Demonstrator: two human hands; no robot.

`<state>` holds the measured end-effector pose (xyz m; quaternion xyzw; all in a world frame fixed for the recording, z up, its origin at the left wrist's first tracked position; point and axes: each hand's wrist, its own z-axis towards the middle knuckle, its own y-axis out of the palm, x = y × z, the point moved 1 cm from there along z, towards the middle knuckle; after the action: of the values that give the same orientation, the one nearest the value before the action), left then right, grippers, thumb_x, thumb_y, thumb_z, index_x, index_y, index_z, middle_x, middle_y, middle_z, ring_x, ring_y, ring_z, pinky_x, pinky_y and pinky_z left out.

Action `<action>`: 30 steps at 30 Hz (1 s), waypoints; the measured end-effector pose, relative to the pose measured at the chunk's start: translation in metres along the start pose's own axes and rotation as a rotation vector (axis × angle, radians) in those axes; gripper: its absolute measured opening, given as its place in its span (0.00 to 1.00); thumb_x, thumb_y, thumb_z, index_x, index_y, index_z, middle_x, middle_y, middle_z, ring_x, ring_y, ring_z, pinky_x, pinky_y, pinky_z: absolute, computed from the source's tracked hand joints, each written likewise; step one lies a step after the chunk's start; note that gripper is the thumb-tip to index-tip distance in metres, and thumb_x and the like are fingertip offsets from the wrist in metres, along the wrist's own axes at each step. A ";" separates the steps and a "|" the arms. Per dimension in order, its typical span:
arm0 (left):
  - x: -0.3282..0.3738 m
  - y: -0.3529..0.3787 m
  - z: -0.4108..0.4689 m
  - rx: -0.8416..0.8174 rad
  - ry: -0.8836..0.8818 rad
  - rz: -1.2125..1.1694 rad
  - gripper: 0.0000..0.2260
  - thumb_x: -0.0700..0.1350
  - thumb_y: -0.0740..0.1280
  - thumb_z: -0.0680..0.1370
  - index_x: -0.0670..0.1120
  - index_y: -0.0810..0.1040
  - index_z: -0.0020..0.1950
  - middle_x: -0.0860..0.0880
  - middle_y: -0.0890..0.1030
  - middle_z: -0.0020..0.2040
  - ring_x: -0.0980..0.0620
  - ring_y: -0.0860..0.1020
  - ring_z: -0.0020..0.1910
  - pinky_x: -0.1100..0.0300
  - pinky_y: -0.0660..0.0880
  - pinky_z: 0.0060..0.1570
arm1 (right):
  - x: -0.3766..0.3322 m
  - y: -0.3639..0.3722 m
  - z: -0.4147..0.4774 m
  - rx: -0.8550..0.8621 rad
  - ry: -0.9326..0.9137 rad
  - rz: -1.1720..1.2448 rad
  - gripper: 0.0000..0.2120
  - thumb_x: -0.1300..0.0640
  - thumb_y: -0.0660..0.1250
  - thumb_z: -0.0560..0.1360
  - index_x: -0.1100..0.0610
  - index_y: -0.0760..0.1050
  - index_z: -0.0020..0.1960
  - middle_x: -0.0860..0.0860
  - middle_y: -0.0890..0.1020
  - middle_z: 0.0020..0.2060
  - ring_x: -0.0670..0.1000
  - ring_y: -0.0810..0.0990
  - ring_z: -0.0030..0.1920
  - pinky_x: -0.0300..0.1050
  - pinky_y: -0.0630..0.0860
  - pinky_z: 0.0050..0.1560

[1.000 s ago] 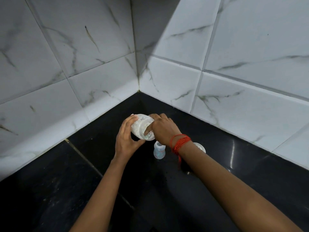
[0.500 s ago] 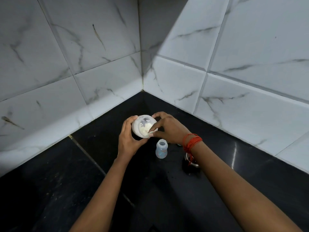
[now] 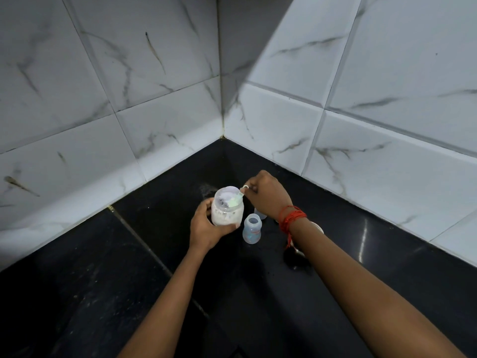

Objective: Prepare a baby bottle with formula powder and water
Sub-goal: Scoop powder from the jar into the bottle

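No text, brand, number or sign is reading clearly anywhere. The jar (image 3: 227, 211) is showing grey and pale patches on its side, possibly a label, too blurred to read. The bottle (image 3: 252, 229) is carrying a faint reddish and bluish mark on its wall, possibly print or a scale; no characters are resolving. The wall tiles (image 3: 387, 73) are showing only grey veining, no lettering.

Two walls of white, grey-veined marble tile (image 3: 387, 73) meet in a shadowed corner above a glossy black stone counter (image 3: 90, 293), light glinting off its right side.
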<state>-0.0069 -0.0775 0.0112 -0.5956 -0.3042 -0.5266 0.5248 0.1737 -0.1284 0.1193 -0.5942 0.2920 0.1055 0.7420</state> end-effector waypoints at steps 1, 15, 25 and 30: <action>-0.003 0.001 -0.002 -0.003 -0.011 -0.005 0.38 0.52 0.85 0.56 0.58 0.76 0.64 0.56 0.82 0.60 0.56 0.81 0.59 0.54 0.81 0.58 | 0.004 0.003 0.002 -0.006 0.065 0.044 0.09 0.52 0.67 0.77 0.56 0.82 0.44 0.52 0.78 0.46 0.51 0.78 0.44 0.44 0.74 0.46; 0.003 -0.001 0.006 0.060 0.248 0.045 0.39 0.42 0.87 0.60 0.48 0.76 0.69 0.53 0.76 0.66 0.57 0.77 0.66 0.50 0.77 0.66 | -0.007 0.014 -0.016 -0.048 -0.184 -0.199 0.10 0.46 0.68 0.77 0.47 0.84 0.53 0.50 0.69 0.46 0.50 0.72 0.50 0.45 0.69 0.41; 0.003 -0.004 0.006 0.084 0.274 0.069 0.40 0.42 0.87 0.60 0.47 0.75 0.69 0.53 0.75 0.67 0.59 0.76 0.66 0.50 0.77 0.65 | -0.014 0.007 -0.019 -0.036 -0.195 -0.221 0.11 0.46 0.66 0.79 0.48 0.84 0.56 0.52 0.71 0.50 0.51 0.72 0.52 0.44 0.67 0.41; 0.005 -0.002 0.007 0.063 0.287 0.088 0.39 0.43 0.87 0.61 0.46 0.76 0.69 0.54 0.75 0.67 0.62 0.75 0.66 0.60 0.75 0.66 | -0.013 0.014 -0.020 -0.083 -0.161 -0.183 0.11 0.48 0.68 0.77 0.51 0.83 0.55 0.50 0.70 0.48 0.50 0.73 0.51 0.47 0.74 0.44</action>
<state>-0.0054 -0.0712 0.0171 -0.5105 -0.2159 -0.5729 0.6038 0.1504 -0.1414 0.1124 -0.6380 0.1714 0.0965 0.7445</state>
